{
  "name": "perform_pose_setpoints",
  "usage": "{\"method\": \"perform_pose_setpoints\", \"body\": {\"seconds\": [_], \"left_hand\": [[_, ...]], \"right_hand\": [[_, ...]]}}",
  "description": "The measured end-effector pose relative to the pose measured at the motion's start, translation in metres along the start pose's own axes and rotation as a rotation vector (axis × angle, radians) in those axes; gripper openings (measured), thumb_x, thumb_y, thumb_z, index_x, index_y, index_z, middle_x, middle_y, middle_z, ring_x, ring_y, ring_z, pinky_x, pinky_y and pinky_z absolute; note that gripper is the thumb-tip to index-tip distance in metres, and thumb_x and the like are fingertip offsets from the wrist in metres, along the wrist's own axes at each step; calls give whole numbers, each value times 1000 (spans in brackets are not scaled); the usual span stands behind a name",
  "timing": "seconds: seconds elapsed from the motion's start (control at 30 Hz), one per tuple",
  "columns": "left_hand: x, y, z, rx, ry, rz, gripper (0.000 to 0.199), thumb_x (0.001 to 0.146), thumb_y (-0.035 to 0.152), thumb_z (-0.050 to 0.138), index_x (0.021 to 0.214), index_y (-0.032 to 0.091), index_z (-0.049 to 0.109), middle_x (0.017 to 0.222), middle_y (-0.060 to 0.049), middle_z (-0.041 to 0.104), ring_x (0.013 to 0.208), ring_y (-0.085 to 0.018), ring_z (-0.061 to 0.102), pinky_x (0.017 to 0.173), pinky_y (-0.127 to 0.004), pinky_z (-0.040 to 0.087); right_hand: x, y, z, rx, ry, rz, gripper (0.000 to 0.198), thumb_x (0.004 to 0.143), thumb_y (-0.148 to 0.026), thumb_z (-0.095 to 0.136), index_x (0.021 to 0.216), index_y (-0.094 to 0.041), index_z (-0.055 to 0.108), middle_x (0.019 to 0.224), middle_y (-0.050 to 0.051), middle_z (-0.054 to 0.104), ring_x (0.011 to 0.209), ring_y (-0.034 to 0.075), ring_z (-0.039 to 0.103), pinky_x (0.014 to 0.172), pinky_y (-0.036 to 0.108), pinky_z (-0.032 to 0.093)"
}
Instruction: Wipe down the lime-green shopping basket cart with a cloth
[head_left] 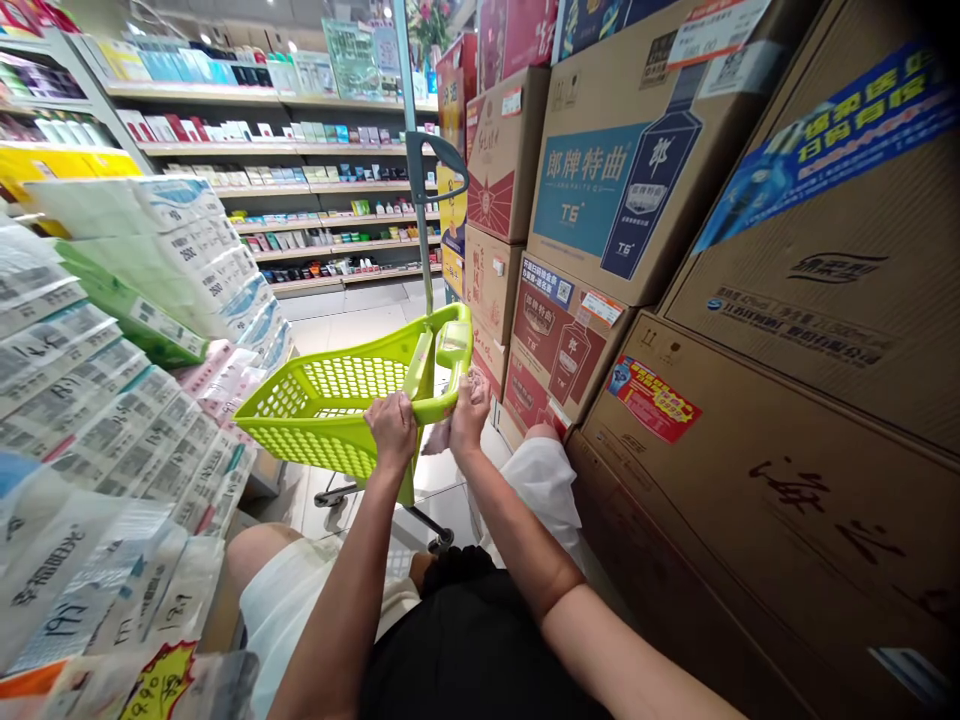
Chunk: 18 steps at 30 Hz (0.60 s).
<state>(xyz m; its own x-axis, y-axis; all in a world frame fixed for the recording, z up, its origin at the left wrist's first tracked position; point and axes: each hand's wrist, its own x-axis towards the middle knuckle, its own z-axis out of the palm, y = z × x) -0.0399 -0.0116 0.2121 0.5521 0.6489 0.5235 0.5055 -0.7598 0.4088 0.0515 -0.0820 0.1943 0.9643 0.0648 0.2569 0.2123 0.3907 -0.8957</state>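
Observation:
A lime-green plastic shopping cart (pixel 322 432) with lattice sides stands in front of me, turned so its basket points left. My left hand (pixel 393 428) is closed on the cart's near rim, beside the handle. My right hand (pixel 470 412) wraps round the right side of the handle. A crumpled pale pinkish item (pixel 437 437), perhaps cloth or thin plastic, hangs by my right hand; whether the fingers hold it too, I cannot tell. From the cart rises a tall pole with a dark grey loop (pixel 439 168). The visible part of the basket's inside shows no goods.
Stacked cardboard liquor boxes (pixel 592 190) form a wall close on my right. Piled packs of tissue paper (pixel 135 400) line the left side. Shelves (pixel 300 145) of small packaged goods cross the far end. Pale floor tiles (pixel 345 305) run between the stacks.

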Motion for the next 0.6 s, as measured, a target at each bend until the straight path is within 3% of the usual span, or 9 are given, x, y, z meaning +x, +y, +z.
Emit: {"method": "perform_pose_setpoints", "body": {"seconds": [0.13, 0.23, 0.33, 0.47, 0.6], "left_hand": [[4, -28, -6, -67, 66, -51, 38, 102, 41, 33, 95, 22, 65, 111, -11, 68, 107, -27, 57, 96, -40, 37], [8, -53, -5, -27, 16, -146, 42, 102, 44, 33, 88, 23, 67, 102, -10, 70, 103, -28, 57, 101, -44, 33], [8, -62, 0, 26, -37, -157, 47, 102, 42, 29, 75, 22, 62, 89, -10, 70, 94, -27, 57, 102, -46, 31], [6, -57, 3, 39, -13, -182, 45, 100, 41, 31, 66, 22, 54, 85, -11, 69, 92, -27, 57, 100, -46, 32], [5, -52, 1, -4, -7, -192, 47, 101, 43, 30, 61, 23, 45, 79, -9, 67, 89, -25, 56, 99, -45, 32]], "right_hand": [[30, -6, -6, 58, -12, 6, 48, 97, -48, 47, 128, -14, 62, 121, 12, 66, 113, 21, 64, 101, 39, 53], [20, -15, -12, -127, 10, -93, 48, 102, -45, 37, 123, -15, 66, 124, 15, 62, 117, 23, 62, 104, 41, 51], [-12, -19, -15, -436, 39, -281, 49, 105, -39, 30, 131, -15, 64, 136, 19, 52, 130, 28, 53, 111, 50, 45], [-47, -10, -19, -775, -46, -605, 46, 103, -31, 41, 143, -14, 56, 145, 22, 43, 143, 35, 36, 116, 58, 36], [-40, -5, -31, -918, -170, -818, 44, 100, -25, 48, 143, -20, 59, 142, 18, 51, 145, 37, 33, 116, 59, 34]]}}
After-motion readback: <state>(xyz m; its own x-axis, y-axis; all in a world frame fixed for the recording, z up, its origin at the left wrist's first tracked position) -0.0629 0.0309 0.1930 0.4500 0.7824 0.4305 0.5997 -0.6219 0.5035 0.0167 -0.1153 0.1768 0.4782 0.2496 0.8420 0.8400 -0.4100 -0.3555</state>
